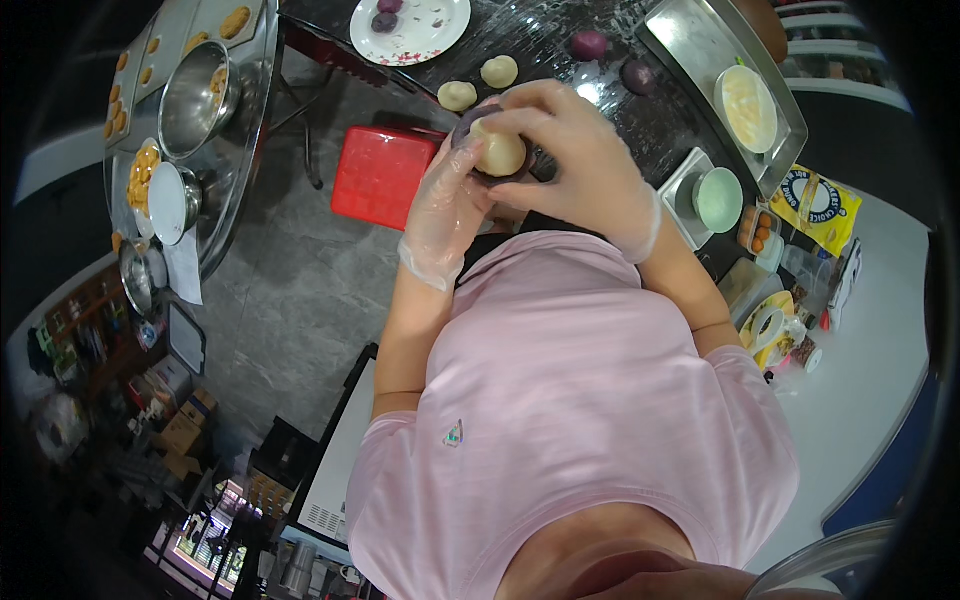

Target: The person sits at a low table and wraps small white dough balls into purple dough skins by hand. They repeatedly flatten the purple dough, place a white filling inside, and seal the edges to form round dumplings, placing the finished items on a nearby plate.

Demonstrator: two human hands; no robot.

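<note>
My left hand (448, 214), in a clear plastic glove, cups a flattened piece of purple dough (469, 125) with a smooth pale ball (501, 154) sitting on it. My right hand (589, 161), gloved too, curves over from the other side, its fingers against the ball and the dough. Just beyond the hands, two pale dough balls (499, 71) rest on the dark tabletop (525, 30). Farther right on it lie a magenta-purple dough ball (589, 46) and a darker purple one (639, 77). A floral-rimmed white plate (435, 34) carries small purple pieces.
A metal tray (686, 37) at right holds a white bowl (746, 109). Nearby are a kitchen scale (679, 217) with a green bowl (718, 200), and a yellow packet (817, 210). Below the table edge stands a red stool (382, 176). Steel bowls (196, 101) occupy a side table at left.
</note>
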